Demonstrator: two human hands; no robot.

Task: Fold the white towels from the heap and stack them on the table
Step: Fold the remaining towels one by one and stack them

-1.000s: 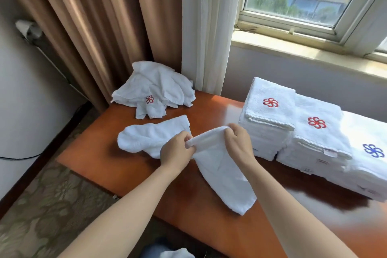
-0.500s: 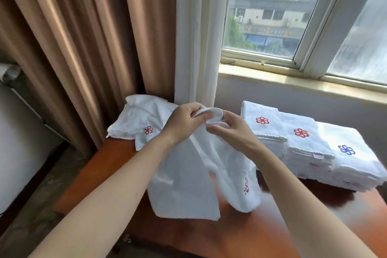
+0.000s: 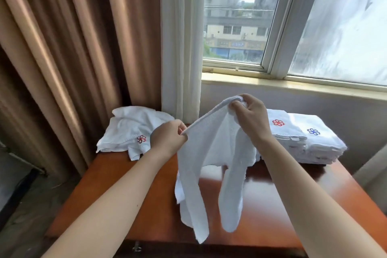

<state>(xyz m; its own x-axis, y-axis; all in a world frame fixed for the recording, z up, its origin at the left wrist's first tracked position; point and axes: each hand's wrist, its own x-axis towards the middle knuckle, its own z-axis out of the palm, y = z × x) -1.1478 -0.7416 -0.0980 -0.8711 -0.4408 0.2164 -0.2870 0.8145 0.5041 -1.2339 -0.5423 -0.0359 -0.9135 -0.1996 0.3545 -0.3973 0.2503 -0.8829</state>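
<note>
Behind raised hands: crumpled white towel heap (image 3: 134, 131) far left on glossy brown wooden table (image 3: 117, 184), folded white towel stacks (image 3: 301, 138) right. Left hand (image 3: 167, 139) and right hand (image 3: 250, 115) pinch top edge of limp white towel (image 3: 211, 165) hanging above table.

A single head-worn view is aimed forward and slightly down, close over the table (image 3: 261, 205), the window (image 3: 236, 27) faced ahead.

Left hand (image 3: 167, 139), right hand (image 3: 251, 117) bare; forearms (image 3: 117, 201) bare, uncovered to frame edge.
</note>
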